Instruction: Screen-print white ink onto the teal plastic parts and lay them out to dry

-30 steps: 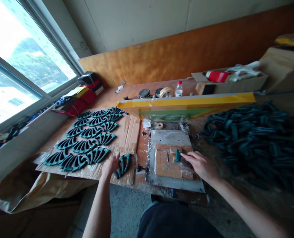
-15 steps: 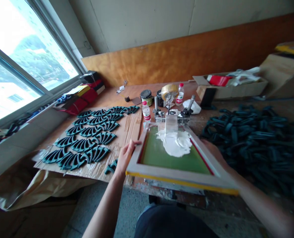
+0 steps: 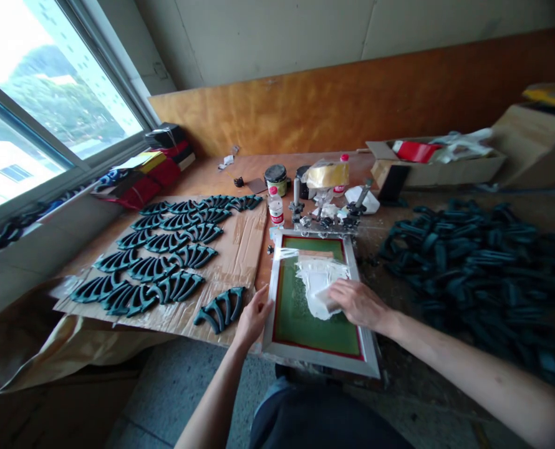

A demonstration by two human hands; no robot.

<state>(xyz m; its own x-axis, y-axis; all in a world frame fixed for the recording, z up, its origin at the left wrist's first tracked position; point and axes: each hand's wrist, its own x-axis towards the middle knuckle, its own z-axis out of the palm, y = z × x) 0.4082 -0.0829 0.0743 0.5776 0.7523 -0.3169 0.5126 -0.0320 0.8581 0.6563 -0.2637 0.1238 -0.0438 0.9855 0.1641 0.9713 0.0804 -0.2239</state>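
Observation:
A screen-printing frame (image 3: 368,358) with green mesh and a red inner border lies flat on the bench, below the metal clamp stand (image 3: 322,227). White ink (image 3: 312,274) is spread over the upper middle of the mesh. My right hand (image 3: 359,304) is closed on a small pale scraper (image 3: 328,299), its edge in the ink. My left hand (image 3: 254,317) has bent fingers against the frame's left rail, gripping its edge. Just left of that hand, a dark green fan-shaped slatted part (image 3: 221,308) lies on the cardboard (image 3: 244,249).
Rows of similar green parts (image 3: 160,240) cover the cardboard, and a large heap of them (image 3: 474,268) lies on the right. Behind the frame stand a red-capped bottle (image 3: 276,209), a paint can (image 3: 276,178) and a tape roll (image 3: 327,174). An open carton (image 3: 464,169) sits at back right.
The raised, tilted frame has come down flat. My right hand has left its right rail and now holds the scraper in the ink. The single green part shows more fully.

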